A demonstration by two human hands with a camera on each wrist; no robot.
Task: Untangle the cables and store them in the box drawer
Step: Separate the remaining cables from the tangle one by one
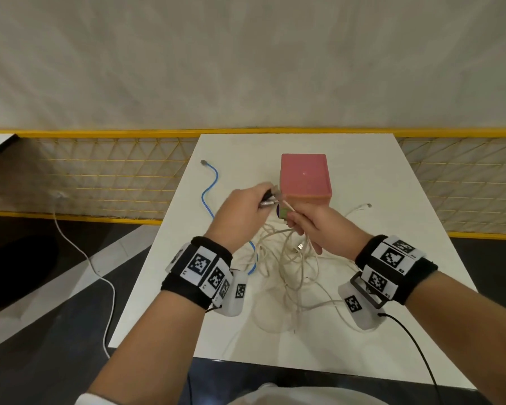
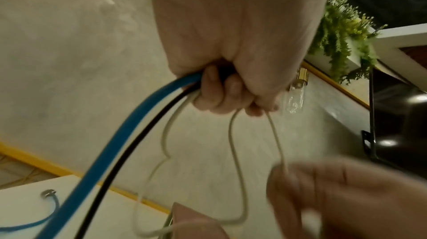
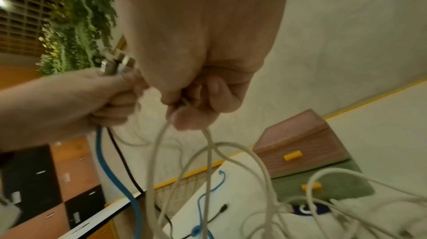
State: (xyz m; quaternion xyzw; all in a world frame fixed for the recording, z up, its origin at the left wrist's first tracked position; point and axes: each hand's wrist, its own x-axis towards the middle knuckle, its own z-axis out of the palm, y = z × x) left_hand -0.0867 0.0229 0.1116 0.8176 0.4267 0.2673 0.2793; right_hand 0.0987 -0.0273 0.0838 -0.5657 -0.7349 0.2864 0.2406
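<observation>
My left hand [image 1: 247,209] grips a bundle of cable ends above the table: a blue cable [image 2: 129,124], a black cable [image 2: 138,133] and white cables [image 2: 171,124], with plugs [image 1: 270,198] sticking out past the fingers. Beside it my right hand [image 1: 307,226] pinches a white cable [image 3: 208,151] whose loops hang down. A tangle of white cables [image 1: 287,270] lies under both hands. The pink drawer box [image 1: 304,176] stands just behind the hands, its drawer fronts with yellow handles [image 3: 293,155] seen in the right wrist view.
The white table [image 1: 362,331] ends near my body and at both sides. The blue cable's far end [image 1: 209,176] trails to the left of the box. A yellow mesh fence [image 1: 100,173] runs behind. A white cord [image 1: 82,252] lies on the floor at left.
</observation>
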